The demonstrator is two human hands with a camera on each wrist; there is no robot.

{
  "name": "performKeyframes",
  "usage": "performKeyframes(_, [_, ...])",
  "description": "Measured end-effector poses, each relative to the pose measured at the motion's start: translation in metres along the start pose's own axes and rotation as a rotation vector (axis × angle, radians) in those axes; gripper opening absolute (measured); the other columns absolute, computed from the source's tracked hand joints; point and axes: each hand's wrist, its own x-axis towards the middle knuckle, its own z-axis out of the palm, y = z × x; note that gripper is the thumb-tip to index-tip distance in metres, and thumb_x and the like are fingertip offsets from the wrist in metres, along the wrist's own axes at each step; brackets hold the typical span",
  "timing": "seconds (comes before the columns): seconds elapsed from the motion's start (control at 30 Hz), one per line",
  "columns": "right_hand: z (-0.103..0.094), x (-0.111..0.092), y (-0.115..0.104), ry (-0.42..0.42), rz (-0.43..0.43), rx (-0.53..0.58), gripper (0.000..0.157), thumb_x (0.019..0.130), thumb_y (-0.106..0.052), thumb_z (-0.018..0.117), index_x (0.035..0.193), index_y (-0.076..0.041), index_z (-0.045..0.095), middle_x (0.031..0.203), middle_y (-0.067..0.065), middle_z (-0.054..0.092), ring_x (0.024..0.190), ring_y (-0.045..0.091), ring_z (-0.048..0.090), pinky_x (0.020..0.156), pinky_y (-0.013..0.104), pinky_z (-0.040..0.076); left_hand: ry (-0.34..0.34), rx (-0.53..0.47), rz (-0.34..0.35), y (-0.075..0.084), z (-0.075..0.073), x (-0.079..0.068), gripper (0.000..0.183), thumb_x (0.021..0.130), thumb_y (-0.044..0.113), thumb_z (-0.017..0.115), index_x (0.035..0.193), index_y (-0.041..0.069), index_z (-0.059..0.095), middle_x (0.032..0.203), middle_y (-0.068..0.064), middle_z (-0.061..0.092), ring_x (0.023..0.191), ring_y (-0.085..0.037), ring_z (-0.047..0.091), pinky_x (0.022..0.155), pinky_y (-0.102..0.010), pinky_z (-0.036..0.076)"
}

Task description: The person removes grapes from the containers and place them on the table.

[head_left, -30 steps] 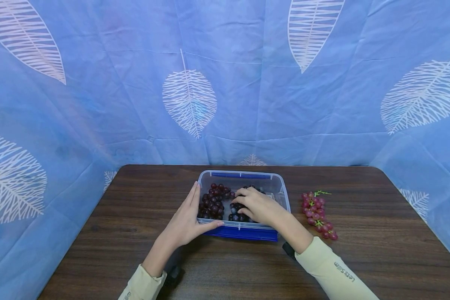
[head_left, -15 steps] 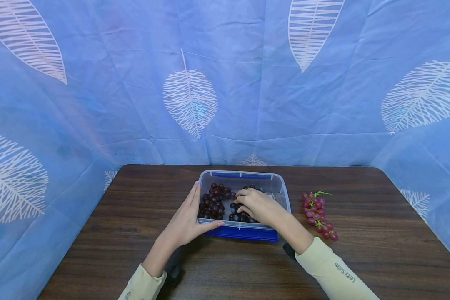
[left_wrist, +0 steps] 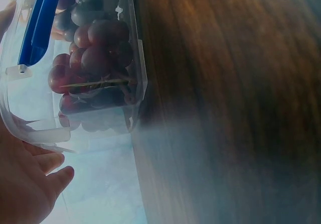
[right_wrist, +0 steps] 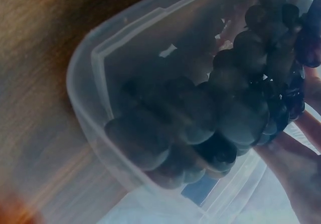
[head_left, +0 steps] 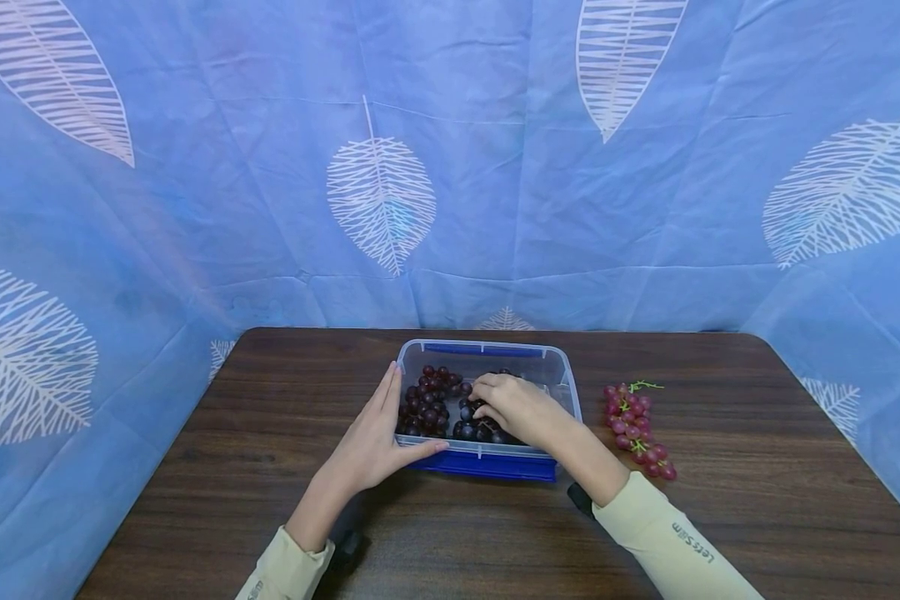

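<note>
A clear plastic container (head_left: 555,367) with blue clips stands open on the table. My left hand (head_left: 371,437) rests against its near left corner, fingers straight along the left wall and thumb along the near rim. Dark red grapes (head_left: 425,404) lie inside at the left; the left wrist view shows grapes (left_wrist: 95,58) through the wall. Reaching into the right half, my right hand (head_left: 517,408) has its fingers curled over a bunch of black grapes (head_left: 468,429). In the right wrist view, fingers touch the black grapes (right_wrist: 241,118) at the right edge. The fingertips are partly hidden.
To the right of the container, a bunch of pinkish-red grapes (head_left: 633,429) with green stems lies on the dark wooden table (head_left: 450,533). A blue cloth (head_left: 465,208) with white leaf prints hangs behind and beside the table.
The black grapes under my right hand have shifted slightly left and toward the near wall. My left hand and the container have stayed in place.
</note>
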Motion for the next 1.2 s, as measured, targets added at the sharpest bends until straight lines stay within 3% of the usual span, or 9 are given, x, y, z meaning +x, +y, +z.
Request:
performKeyframes(0.47, [-0.004,0.000,0.003,0.061,-0.030,0.043,0.019,0.098,-0.011,0.076,0.115,-0.003,0.075,0.113,0.011,0.074,0.099,0.023,0.075,0.084,0.034,0.063,0.000,-0.010,-0.002,0.000,0.000,0.000,0.129,0.088,0.072,0.073,0.170,0.011,-0.005,0.178,-0.006,-0.008,0.163,-0.036,0.011,0.126,-0.062,0.025])
performKeyframes(1.2, [-0.015,0.002,0.006,0.071,-0.022,0.067,0.013,0.098,-0.005,0.073,0.111,-0.005,0.073,0.112,0.010,0.074,0.100,0.023,0.074,0.086,0.035,0.062,-0.006,-0.023,-0.011,-0.001,0.001,0.000,0.131,0.086,0.076,0.071,0.170,0.011,-0.007,0.177,-0.006,-0.010,0.163,-0.037,0.011,0.126,-0.063,0.025])
